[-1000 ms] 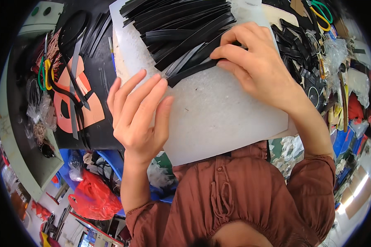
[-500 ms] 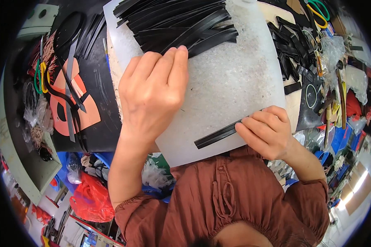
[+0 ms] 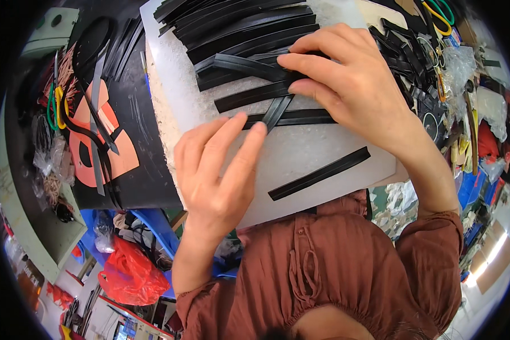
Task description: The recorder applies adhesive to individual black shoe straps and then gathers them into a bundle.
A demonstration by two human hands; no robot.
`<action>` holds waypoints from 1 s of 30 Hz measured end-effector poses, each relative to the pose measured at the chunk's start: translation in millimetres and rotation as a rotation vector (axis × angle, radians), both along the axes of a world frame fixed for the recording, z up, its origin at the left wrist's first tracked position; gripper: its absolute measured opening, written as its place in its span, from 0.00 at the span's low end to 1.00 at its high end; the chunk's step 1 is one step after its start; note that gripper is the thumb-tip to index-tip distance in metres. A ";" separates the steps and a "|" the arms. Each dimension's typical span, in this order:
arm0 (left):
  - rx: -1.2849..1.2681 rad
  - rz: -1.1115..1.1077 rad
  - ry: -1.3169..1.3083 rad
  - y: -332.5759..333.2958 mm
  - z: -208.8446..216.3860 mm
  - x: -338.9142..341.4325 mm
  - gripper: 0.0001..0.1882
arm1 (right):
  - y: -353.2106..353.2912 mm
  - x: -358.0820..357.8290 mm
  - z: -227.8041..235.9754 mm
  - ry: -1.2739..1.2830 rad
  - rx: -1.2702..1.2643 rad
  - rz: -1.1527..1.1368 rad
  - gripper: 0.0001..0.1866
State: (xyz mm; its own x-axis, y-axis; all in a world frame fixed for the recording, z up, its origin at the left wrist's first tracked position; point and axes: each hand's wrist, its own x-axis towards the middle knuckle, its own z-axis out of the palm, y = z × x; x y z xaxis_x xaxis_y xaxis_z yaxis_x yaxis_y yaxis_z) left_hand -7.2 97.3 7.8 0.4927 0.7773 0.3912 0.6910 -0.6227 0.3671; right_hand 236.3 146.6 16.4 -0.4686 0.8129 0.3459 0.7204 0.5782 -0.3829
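Observation:
Flat black strips (image 3: 243,34) lie in a loose row on a whitish, translucent board (image 3: 317,139); several nearer ones are crossed at angles. My right hand (image 3: 351,76) is over the pile's right side, its thumb and fingers curled around the end of a slanting black strip (image 3: 246,65); the fingertips partly cover the contact. Below it, my left hand (image 3: 218,175) rests with fingers spread, the tips at the left end of a lower strip (image 3: 306,117) and beside a short diagonal one (image 3: 277,110). One separate strip (image 3: 320,174) lies near the board's front edge.
On the black mat to the left are orange pattern pieces (image 3: 122,153), dark straps and green-and-yellow-handled scissors (image 3: 59,105). Short black pieces (image 3: 405,56) are heaped at the right beside clear plastic bags (image 3: 459,68). A red plastic bag (image 3: 133,275) hangs lower left.
My right hand has let go of the front strip and moved up to the pile. My left hand has come down and its fingers have spread. Several strips now lie nearer, spread and crossed.

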 end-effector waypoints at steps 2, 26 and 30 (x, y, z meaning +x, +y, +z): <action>0.051 0.048 -0.003 -2.6 -4.2 -6.1 0.19 | -1.6 -2.1 0.2 -0.091 0.040 -0.031 0.16; 0.055 -0.145 0.075 -13.4 2.1 -19.0 0.21 | 19.8 6.6 7.4 0.032 0.398 0.161 0.13; -0.026 -0.165 -0.129 -21.2 8.8 -5.7 0.19 | -3.8 -1.0 1.5 -0.136 0.162 0.121 0.18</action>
